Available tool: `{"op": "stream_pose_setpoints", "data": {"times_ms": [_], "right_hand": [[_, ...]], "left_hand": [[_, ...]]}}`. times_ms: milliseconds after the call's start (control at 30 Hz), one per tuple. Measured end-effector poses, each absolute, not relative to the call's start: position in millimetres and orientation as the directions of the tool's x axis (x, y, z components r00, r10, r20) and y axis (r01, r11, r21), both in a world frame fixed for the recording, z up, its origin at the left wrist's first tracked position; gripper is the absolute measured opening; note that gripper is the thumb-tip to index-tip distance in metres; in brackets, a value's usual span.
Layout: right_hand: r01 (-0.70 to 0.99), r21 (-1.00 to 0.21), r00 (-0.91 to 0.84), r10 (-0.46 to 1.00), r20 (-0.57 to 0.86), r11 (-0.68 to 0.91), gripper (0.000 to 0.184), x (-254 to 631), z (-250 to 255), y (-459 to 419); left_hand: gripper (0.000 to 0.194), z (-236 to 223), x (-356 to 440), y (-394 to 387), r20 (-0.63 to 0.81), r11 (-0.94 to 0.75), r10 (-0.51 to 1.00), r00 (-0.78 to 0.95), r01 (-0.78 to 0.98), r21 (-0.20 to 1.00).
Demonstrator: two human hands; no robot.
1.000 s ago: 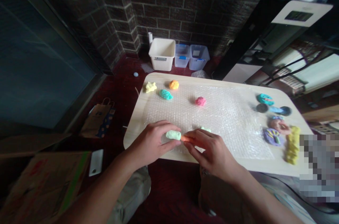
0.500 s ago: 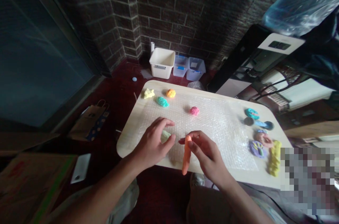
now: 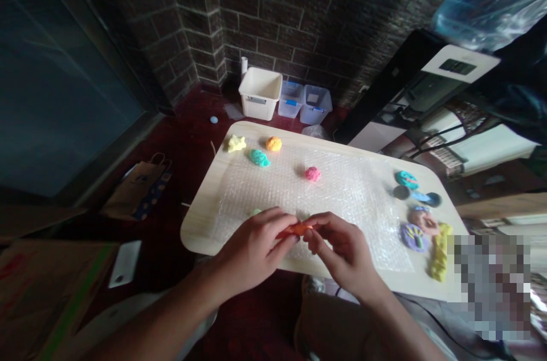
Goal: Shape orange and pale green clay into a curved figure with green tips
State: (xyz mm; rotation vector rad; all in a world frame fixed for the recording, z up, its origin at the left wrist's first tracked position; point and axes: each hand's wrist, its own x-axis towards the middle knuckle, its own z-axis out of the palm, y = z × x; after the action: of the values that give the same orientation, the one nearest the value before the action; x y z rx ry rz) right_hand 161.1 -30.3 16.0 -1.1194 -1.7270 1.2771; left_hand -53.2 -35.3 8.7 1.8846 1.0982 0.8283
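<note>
Between my two hands is an orange roll of modelling clay (image 3: 301, 228), held over the near edge of the table. My left hand (image 3: 260, 241) is closed around one end of it, and my right hand (image 3: 342, 247) pinches the other end. Fingers cover most of the roll. Just beyond my left hand, a bit of pale green clay (image 3: 255, 213) shows on the bubble wrap (image 3: 346, 201). Farther off lie a pink clay lump (image 3: 313, 173), a teal clay lump (image 3: 260, 158), an orange-yellow clay lump (image 3: 273, 144) and a pale yellow clay piece (image 3: 236, 143).
Along the right of the table (image 3: 200, 218) lie a teal clay disc (image 3: 407, 180), a blue dumbbell-like piece (image 3: 421, 196), a purple clay disc (image 3: 413, 237) and a yellow clay strip (image 3: 440, 253). Beyond the table, a white bin (image 3: 258, 96) and two clear boxes (image 3: 315, 105) stand on the floor.
My left hand has moved right and closed on the orange clay roll. The roll, which hung down from my right hand, is now between both hands.
</note>
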Motion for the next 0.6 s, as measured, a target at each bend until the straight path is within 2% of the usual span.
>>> {"op": "stream_pose_setpoints", "data": {"times_ms": [267,400,600], "right_hand": [[0.341,-0.884,-0.468,0.873,0.135,0.319,0.013,166.0,19.0,-25.0],[0.346,-0.883,-0.474,0.871,0.128,0.318,0.017,165.6,18.6,-24.8],[0.332,-0.899,-0.455,0.884,0.111,0.284,0.021,165.5,14.5,-26.3]], "left_hand": [[0.019,10.6,-57.5,-36.5,0.151,-0.427,0.846,0.511,0.479,0.767],[0.013,10.3,-60.0,-34.4,0.17,-0.466,0.836,0.523,0.511,0.722],[0.015,11.5,-61.9,-33.5,0.175,-0.475,0.838,0.516,0.535,0.698]]}}
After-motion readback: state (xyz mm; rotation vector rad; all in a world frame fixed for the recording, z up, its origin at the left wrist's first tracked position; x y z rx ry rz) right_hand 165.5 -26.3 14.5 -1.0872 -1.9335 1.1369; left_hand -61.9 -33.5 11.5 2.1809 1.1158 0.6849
